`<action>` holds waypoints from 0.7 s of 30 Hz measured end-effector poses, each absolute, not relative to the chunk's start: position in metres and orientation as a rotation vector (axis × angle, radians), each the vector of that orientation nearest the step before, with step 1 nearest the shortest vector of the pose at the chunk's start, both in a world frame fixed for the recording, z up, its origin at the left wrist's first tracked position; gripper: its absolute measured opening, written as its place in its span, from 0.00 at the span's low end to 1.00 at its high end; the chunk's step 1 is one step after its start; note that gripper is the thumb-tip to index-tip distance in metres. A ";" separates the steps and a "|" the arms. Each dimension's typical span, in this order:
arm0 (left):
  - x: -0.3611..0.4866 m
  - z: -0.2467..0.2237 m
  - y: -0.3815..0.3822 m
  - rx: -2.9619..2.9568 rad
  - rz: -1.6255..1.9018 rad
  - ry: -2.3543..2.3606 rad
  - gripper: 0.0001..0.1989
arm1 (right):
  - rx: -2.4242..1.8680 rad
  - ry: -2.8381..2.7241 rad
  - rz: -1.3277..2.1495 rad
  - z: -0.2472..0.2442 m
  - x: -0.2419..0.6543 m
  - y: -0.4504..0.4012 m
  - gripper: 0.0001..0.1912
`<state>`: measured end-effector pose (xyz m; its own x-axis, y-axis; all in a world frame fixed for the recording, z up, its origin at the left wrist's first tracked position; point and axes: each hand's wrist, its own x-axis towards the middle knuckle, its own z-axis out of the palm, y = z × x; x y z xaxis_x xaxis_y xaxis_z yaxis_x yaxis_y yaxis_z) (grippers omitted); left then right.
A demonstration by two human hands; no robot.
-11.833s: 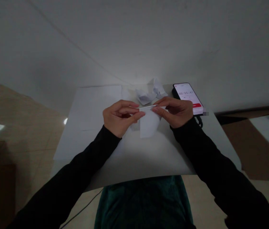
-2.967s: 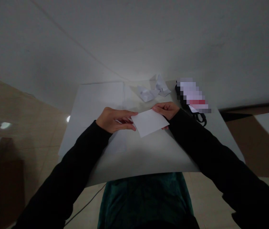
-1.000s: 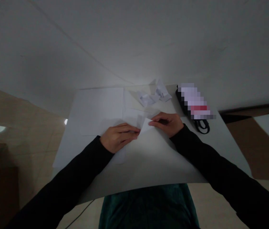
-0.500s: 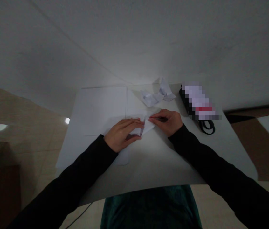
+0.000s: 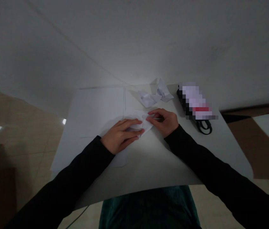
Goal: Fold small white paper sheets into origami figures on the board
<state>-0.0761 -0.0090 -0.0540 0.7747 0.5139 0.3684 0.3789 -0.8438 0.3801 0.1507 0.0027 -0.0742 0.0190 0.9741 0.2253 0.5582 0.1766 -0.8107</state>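
Observation:
A small folded white paper (image 5: 146, 126) lies on the white table (image 5: 163, 165) between my hands. My left hand (image 5: 122, 133) rests on its left part, fingers spread, with fingertips touching the paper. My right hand (image 5: 164, 121) pinches the paper's upper right edge between thumb and fingers. Just beyond stand two folded white paper pieces, one (image 5: 146, 99) on the left and a taller one (image 5: 163, 90) on the right.
White sheets (image 5: 98, 108) cover the table's left side, partly under my left arm. At the back right lies a black case with a blurred top (image 5: 196, 100) and a black strap loop (image 5: 204, 126). A wall (image 5: 134, 41) rises behind the table.
My left fingers have spread and lie further over the folded paper. The right hand still pinches it, its upper finger a little more raised. The whole view has shifted slightly.

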 end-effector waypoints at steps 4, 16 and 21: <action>-0.076 -0.055 -0.008 2.669 0.660 0.697 0.14 | -1.506 -1.664 0.611 -0.073 0.149 0.001 0.12; -0.076 -0.056 -0.008 2.645 0.650 0.694 0.14 | -1.438 -1.799 0.452 -0.070 0.147 -0.004 0.05; -0.076 -0.056 -0.008 2.640 0.647 0.695 0.14 | -1.463 -1.793 0.465 -0.070 0.147 -0.004 0.05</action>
<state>-0.0761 -0.0080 -0.0562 0.7774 0.5291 0.3401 0.3769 -0.8247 0.4217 0.1469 -0.0037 -0.0696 -0.0529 0.9440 0.3257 0.6665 0.2763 -0.6924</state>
